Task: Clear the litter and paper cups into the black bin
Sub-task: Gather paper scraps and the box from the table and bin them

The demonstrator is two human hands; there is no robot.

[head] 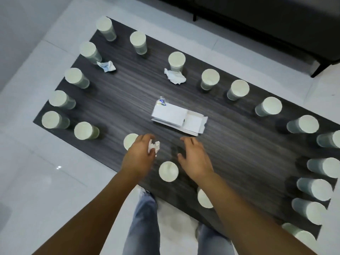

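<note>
My left hand (139, 153) pinches a crumpled paper wad (154, 146) between curled fingers and thumb, just above the near edge of the tabletop (114, 100). My right hand (195, 155) holds nothing, its fingers spread and loosely bent over bare wood.

The nearest piece of litter left is the flattened white box (179, 117), lying at about twelve o'clock from my right hand, close ahead, with a small clear wrapper (161, 102) touching its far left corner. Its long axis runs from ten o'clock to four o'clock across my reach, so I judge the empty right hand is the one to take it, closing across the short side. Two more crumpled scraps lie farther off: one (174, 76) at about twelve o'clock beyond the box, one (106, 66) at eleven o'clock. Paper cups ring the tabletop edge; the closest cup (168, 171) stands between my wrists. The black bin is not in view.
</note>
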